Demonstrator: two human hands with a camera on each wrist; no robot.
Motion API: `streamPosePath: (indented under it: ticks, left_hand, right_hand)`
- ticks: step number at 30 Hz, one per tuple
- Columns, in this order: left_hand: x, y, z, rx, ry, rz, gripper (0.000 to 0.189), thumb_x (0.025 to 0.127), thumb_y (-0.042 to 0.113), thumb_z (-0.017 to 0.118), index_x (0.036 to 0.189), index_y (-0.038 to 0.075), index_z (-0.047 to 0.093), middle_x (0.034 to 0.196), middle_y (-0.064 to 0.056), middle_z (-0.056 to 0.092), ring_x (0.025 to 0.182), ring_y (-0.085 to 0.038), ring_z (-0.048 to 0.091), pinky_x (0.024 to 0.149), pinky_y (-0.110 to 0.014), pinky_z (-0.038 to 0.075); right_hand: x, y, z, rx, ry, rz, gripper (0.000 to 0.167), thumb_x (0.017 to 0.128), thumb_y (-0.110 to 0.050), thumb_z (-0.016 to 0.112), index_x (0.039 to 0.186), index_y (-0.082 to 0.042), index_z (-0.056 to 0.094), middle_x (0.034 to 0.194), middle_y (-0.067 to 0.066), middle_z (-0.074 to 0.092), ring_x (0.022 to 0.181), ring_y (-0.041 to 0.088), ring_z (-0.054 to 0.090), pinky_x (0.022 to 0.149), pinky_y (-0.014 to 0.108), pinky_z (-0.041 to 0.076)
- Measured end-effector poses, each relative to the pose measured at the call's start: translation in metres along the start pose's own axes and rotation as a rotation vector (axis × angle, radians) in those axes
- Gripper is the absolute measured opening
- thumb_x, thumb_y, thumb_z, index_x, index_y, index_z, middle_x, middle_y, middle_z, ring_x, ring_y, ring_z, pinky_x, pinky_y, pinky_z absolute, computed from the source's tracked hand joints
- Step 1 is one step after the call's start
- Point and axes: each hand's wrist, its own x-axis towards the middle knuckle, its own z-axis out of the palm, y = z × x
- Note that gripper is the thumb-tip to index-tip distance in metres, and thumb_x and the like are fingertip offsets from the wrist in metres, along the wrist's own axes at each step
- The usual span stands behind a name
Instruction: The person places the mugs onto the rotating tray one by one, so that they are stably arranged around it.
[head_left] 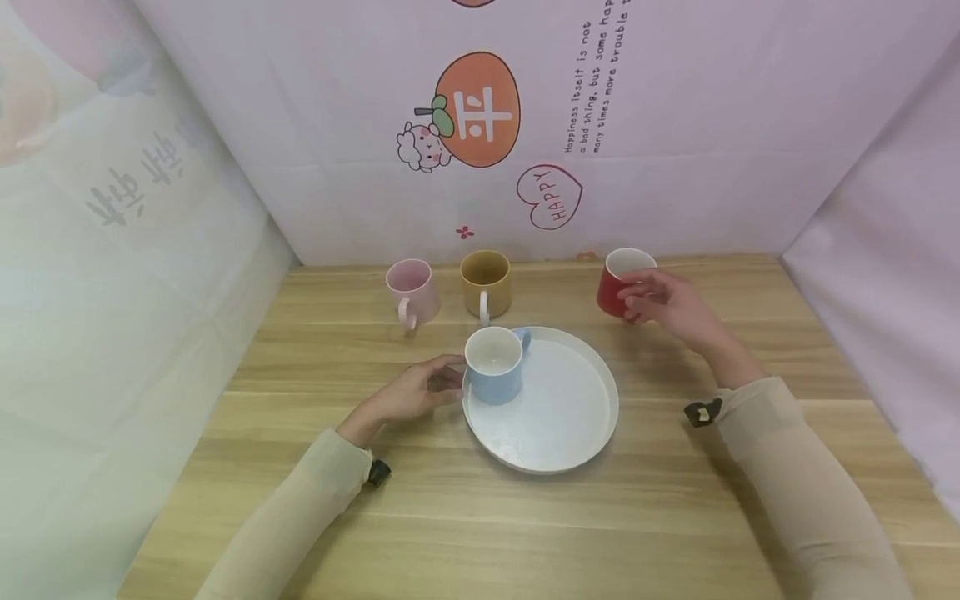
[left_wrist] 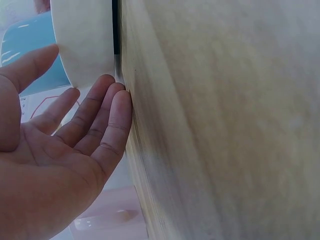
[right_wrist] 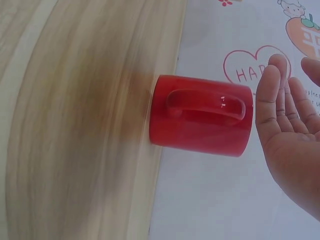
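A light blue mug [head_left: 497, 385] stands upright on the left side of a round white tray [head_left: 570, 417], its handle turned to the back right. At the tray's left rim is my left hand [head_left: 416, 390], fingers loosely bent and thumb apart; in the left wrist view its fingertips [left_wrist: 120, 102] lie right at the tray's edge. Farther back on the right stands a red mug [head_left: 611, 293] with a white inside. My right hand [head_left: 678, 312] overlaps it in the head view. Seen from the right wrist, the fingers [right_wrist: 269, 100] extend beside the mug's rim, not wrapped around it, and the handle [right_wrist: 205, 103] faces the camera.
Behind the tray stand a pink mug [head_left: 422, 302] and a mustard-yellow mug [head_left: 498, 300] with a white handle, both upright. The wooden table [head_left: 480, 533] ends at a printed white cloth [head_left: 337, 167] at the back, with cloth walls on both sides.
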Motion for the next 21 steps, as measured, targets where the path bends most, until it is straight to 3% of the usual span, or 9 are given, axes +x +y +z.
streamPosePath:
  ticks: [14,21]
  left_hand:
    - [0.001,-0.002,0.001,0.003,0.002,0.01,0.06,0.094,0.021,0.07,0.149,0.017,0.045,0.125,-0.011,0.068,0.119,-0.026,0.065,0.106,-0.043,0.051]
    - [-0.001,0.002,0.001,-0.016,-0.002,0.004,0.06,0.094,0.017,0.069,0.149,0.016,0.045,0.127,-0.013,0.067,0.12,-0.028,0.064,0.108,-0.043,0.05]
  right_hand:
    - [-0.006,0.012,-0.013,-0.006,0.024,0.026,0.041,0.1,-0.015,0.061,0.138,-0.005,0.051,0.126,0.025,0.061,0.089,0.018,0.072,0.075,0.03,0.062]
    - [-0.006,0.016,-0.018,-0.011,0.04,0.028,0.04,0.1,-0.012,0.059,0.138,-0.005,0.051,0.125,0.025,0.062,0.086,0.007,0.069,0.077,0.035,0.063]
